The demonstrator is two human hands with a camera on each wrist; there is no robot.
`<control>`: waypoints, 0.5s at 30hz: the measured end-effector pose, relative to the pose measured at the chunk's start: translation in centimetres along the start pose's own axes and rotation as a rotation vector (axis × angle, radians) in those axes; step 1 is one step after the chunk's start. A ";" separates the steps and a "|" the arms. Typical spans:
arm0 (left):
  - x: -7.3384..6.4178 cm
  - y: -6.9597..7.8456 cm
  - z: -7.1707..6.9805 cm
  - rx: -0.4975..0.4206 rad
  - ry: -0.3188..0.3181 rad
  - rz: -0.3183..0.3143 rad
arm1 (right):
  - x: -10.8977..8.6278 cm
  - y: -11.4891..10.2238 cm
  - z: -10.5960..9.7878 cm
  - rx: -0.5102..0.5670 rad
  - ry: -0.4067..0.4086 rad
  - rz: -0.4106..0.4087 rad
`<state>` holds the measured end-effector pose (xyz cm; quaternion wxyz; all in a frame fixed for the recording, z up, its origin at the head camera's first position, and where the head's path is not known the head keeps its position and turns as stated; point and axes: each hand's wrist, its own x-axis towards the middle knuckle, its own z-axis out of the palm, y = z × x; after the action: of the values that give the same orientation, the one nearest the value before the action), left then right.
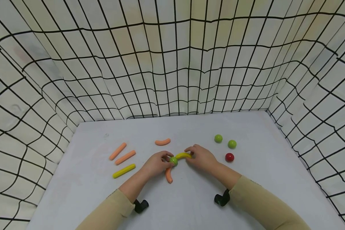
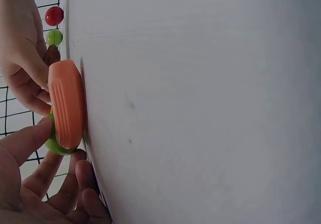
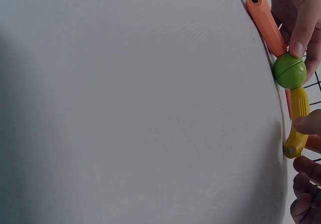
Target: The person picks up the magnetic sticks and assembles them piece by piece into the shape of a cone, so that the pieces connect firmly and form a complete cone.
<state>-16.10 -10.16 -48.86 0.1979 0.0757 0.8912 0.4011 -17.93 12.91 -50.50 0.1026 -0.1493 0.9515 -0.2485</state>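
Note:
Near the middle of the table, my left hand (image 1: 157, 164) pinches a green ball (image 1: 173, 161) between thumb and fingers. A curved orange stick (image 1: 168, 175) meets the ball and points toward me. From the other side, a curved yellow stick (image 1: 183, 155) reaches the ball, its far end pinched by my right hand (image 1: 202, 157). In the right wrist view the yellow stick (image 3: 300, 106) and the orange stick (image 3: 267, 25) both end right at the green ball (image 3: 290, 71). The left wrist view shows the orange stick (image 2: 67, 103) large, partly covering the ball.
Left of my hands lie two straight orange sticks (image 1: 118, 151) and a straight yellow stick (image 1: 124, 171). Another curved orange stick (image 1: 162, 142) lies behind. To the right are two green balls (image 1: 218, 138) and a red ball (image 1: 229, 157). Black netting (image 1: 175, 64) surrounds the white table (image 1: 195, 198).

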 end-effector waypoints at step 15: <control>0.3 -0.2 -0.4 0.020 -0.035 0.028 | -0.2 0.8 0.4 0.024 -0.013 -0.010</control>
<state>-16.51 -10.46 -48.84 0.2070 0.0971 0.8905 0.3933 -17.83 13.45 -51.21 0.1094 -0.1543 0.9471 -0.2593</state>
